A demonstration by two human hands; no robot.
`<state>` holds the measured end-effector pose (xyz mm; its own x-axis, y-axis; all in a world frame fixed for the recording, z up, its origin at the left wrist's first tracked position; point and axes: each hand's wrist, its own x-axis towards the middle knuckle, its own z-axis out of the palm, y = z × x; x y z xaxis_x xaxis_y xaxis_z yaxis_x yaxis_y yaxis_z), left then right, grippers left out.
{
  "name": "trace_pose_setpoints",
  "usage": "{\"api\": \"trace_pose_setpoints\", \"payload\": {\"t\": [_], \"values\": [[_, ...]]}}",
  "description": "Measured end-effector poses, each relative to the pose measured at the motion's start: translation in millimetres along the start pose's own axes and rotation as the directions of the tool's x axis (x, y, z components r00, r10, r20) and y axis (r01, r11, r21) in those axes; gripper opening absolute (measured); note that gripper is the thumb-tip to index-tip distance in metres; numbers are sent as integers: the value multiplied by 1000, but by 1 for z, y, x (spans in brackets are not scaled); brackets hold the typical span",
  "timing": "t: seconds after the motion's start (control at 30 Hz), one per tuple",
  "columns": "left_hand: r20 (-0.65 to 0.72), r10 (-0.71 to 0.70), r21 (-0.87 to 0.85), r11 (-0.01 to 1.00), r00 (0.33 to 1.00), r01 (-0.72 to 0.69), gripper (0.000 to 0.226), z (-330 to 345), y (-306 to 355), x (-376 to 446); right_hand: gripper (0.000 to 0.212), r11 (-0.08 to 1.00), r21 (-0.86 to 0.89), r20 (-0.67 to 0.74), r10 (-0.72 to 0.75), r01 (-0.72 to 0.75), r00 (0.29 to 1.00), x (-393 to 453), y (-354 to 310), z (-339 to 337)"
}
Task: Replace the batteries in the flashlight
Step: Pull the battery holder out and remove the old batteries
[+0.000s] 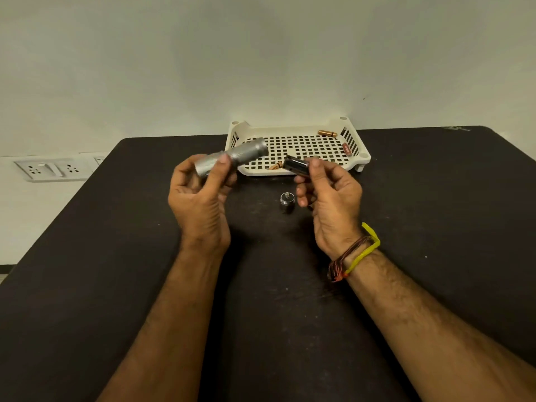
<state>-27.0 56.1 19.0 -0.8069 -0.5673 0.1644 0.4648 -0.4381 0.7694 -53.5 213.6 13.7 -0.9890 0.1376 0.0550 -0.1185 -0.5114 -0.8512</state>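
The silver flashlight body (pixel 232 158) was gripped in the left hand (pixel 200 195), fingers and thumb curled round its barrel, and held tilted above the black table (pixel 116 256) just in front of the white perforated tray (pixel 298 146). A dark battery holder (pixel 295 165) was pinched between thumb and fingers of the right hand (pixel 330 198). The tail cap (pixel 287 200) stood on the table between the hands. Three batteries (pixel 327 133) were seen lying in the tray.
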Motion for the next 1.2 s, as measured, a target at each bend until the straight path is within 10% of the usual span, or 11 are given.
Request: {"api": "trace_pose_setpoints", "payload": {"t": [0.3,0.67,1.1,1.2], "values": [[13,-200,22,980,980,200,53,-4,-10,5,20,975,-183,-41,-138,128,990,2,5,-1],[6,131,724,684,991,-95,29,-9,-22,1,21,965,-255,-38,-72,60,997,4,7,-4],[-39,106,856,517,994,-22,47,-9,-13,-7,23,869,-485,128,-45,102,991,-41,-3,-30],[5,305,874,461,952,-153,69,-8,-4,-27,25,876,-471,143,-35,99,989,-44,-5,-34]]}}
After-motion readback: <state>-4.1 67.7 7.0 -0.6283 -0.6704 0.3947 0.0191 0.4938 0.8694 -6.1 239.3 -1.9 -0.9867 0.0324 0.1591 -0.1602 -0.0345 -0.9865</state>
